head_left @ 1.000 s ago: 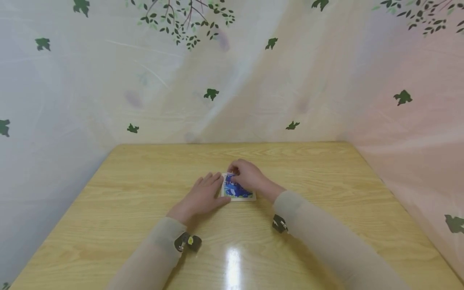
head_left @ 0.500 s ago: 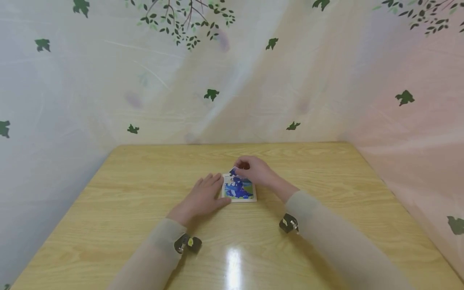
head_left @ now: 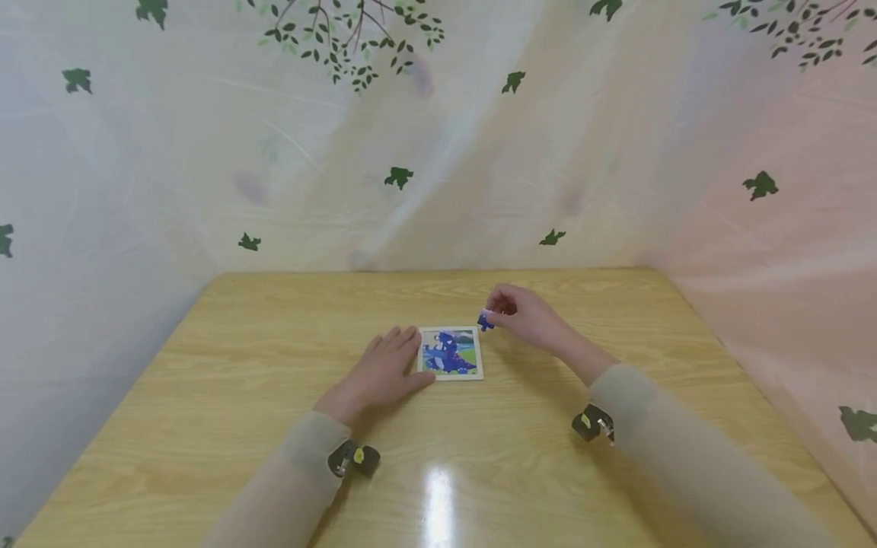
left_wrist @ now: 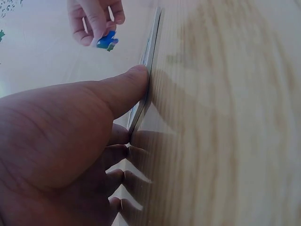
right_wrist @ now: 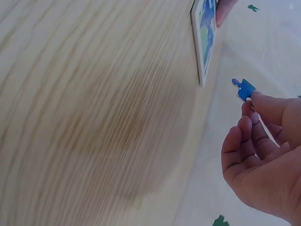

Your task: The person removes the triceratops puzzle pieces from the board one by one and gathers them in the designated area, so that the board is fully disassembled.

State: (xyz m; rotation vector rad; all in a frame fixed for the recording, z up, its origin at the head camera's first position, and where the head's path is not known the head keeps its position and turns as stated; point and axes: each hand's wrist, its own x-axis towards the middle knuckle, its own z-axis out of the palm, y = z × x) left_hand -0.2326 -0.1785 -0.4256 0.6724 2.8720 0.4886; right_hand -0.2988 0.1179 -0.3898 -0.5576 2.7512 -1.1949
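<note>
A small square jigsaw puzzle (head_left: pixel 448 354) with a blue dinosaur picture and a pale frame lies flat on the table. At its left side rests my left hand (head_left: pixel 384 369), fingers extended; the left wrist view shows the thumb (left_wrist: pixel 129 87) touching the frame's edge. Between thumb and fingertips my right hand (head_left: pixel 530 316) pinches a blue jigsaw piece (head_left: pixel 486 320), raised beyond the frame's upper right corner. The piece's knobs stand out in the right wrist view, where the hand (right_wrist: pixel 268 146) has its other fingers curled loosely. A gap in the picture's upper left is too small to make out surely.
The wooden table (head_left: pixel 274 320) reaches back to a pale curtain (head_left: pixel 438 152) printed with green leaves. Similar cloth hangs along both sides. Small dark cameras (head_left: pixel 354 457) are strapped at both wrists. A bright reflection falls on the tabletop near the front.
My right hand has lifted the blue jigsaw piece from the puzzle's upper left and carried it to the right, clear of the frame. The left hand has stayed in place.
</note>
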